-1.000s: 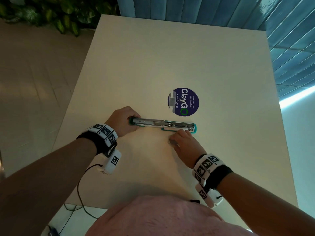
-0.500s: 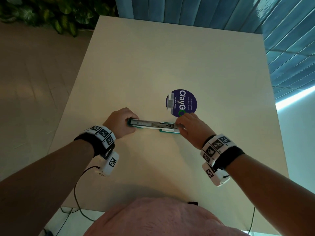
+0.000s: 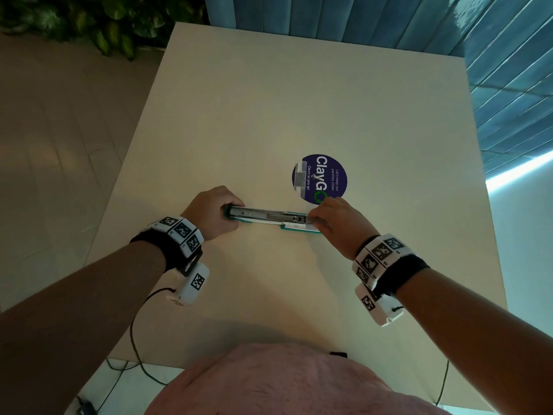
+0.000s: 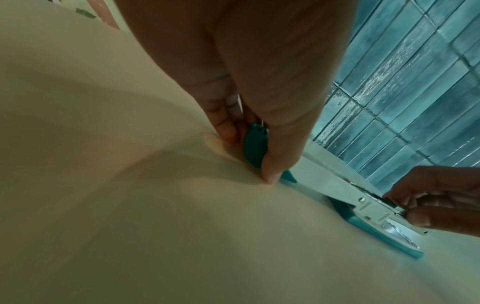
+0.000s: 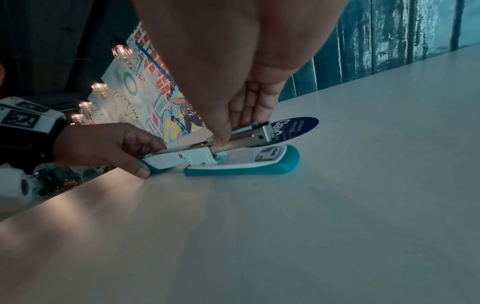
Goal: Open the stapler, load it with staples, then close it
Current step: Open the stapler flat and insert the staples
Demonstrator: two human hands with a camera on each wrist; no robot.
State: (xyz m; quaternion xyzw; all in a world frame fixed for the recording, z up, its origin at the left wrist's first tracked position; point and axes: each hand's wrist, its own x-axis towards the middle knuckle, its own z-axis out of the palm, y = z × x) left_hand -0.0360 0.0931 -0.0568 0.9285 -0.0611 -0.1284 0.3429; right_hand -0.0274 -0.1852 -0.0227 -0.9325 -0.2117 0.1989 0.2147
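Stapler [image 3: 269,218]: lies swung fully open along the near middle of the counter [image 3: 299,100], teal base to the right, cover folded flat to the left, metal magazine channel facing up between them.

Change: a second ago the right hand [image 3: 335,223] rested on the counter just in front of the stapler; it has since come up over the magazine's front end, where the fingertips now pinch the metal rail.

Right grip: grasping the magazine's front end [image 5: 249,135], thumb on the near side and fingers on the far side. Whether a strip of staples sits under those fingers cannot be told.

Left grip: left hand [image 3: 214,212] clenched round the folded-back cover end, thumb tip pressed down to the counter beside it [image 4: 270,174]; it has not shifted over the last second.

Meaning: opening is done; this looks like the loading step, with staples being seated or the rail steadied. Closing is not yet begun.

Surroundings: round dark-blue sticker [image 3: 319,178] lies on the counter just behind the right hand; teal panelled wall beyond.
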